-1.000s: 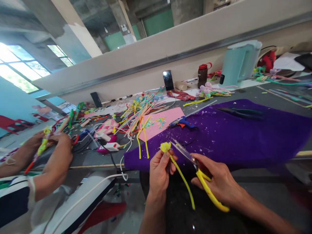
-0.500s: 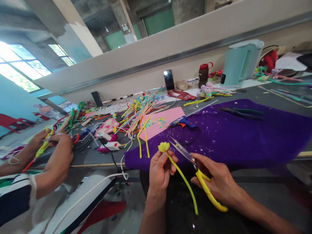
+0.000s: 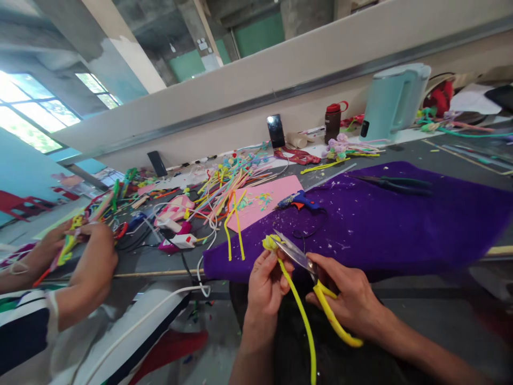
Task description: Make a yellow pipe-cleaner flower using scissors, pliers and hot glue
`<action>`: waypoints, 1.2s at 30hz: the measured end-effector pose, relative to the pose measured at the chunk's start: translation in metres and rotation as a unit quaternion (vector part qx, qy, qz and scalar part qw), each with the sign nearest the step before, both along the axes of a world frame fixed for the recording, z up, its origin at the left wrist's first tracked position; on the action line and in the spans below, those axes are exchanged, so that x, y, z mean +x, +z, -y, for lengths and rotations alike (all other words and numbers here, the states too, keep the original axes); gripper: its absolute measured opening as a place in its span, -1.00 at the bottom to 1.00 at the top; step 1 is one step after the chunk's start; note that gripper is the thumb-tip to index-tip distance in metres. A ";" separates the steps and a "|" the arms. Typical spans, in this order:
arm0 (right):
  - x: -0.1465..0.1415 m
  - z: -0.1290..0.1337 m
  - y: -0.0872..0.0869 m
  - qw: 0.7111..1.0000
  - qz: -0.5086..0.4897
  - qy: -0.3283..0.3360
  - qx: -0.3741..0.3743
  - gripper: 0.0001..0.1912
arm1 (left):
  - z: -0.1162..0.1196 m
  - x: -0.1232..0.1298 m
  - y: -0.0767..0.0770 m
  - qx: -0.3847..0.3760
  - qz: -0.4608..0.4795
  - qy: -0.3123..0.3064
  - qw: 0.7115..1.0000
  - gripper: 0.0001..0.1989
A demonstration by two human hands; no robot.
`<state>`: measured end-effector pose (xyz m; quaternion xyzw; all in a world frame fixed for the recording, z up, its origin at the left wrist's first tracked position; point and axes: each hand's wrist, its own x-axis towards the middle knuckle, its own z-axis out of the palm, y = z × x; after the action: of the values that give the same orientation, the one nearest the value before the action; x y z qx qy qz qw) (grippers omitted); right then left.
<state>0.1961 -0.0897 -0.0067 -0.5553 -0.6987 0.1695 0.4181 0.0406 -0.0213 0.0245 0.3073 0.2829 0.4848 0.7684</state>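
Pinched between the thumb and fingers of my left hand (image 3: 265,280) is a yellow pipe-cleaner flower (image 3: 271,242). Its long yellow stem (image 3: 301,310) curves down over my lap. My right hand (image 3: 347,286) grips scissors (image 3: 320,286) by their yellow handles. The slightly parted blades reach the right side of the flower head; whether they touch it I cannot tell. Beneath and behind lies a purple cloth (image 3: 372,230) sprinkled with small clippings. A blue glue gun (image 3: 300,201) rests on it, partly over a pink sheet (image 3: 276,192).
Two bent yellow pipe cleaners (image 3: 240,230) lie at the cloth's left. Pliers (image 3: 396,184) lie on the cloth. Behind stand a phone (image 3: 275,131), a bottle (image 3: 332,123) and a teal kettle (image 3: 393,101). At left, a co-worker's hands (image 3: 86,238) hold pipe cleaners beside a power strip (image 3: 180,242).
The scissors have moved left, bringing their blades up to the flower head. My left hand has shifted slightly right with the flower. The co-worker's hands have moved a little.
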 end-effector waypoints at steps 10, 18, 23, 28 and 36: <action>-0.003 -0.002 -0.004 0.999 -0.035 0.010 0.014 -0.40 | 0.004 0.001 -0.012 0.009 0.078 -0.085 0.993 -0.88; -0.004 -0.003 -0.007 0.998 -0.051 0.018 0.024 -0.41 | 0.006 0.005 -0.009 -0.002 0.060 -0.069 0.996 -0.87; -0.004 -0.005 -0.009 0.998 -0.056 0.015 0.035 -0.42 | 0.006 0.004 -0.008 0.005 0.043 -0.060 0.997 -0.87; -0.003 -0.005 -0.011 0.997 -0.048 0.010 0.053 -0.44 | 0.003 0.001 -0.009 0.008 0.046 -0.060 0.997 -0.87; 0.002 -0.005 -0.007 0.989 -0.143 0.020 -0.019 -0.50 | 0.001 0.001 -0.004 0.019 0.063 -0.069 0.995 -0.85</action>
<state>0.1986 -0.0843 -0.0135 -0.5191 -0.6393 0.2683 0.4999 0.0417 -0.0223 0.0204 0.3094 0.2026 0.4547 0.8103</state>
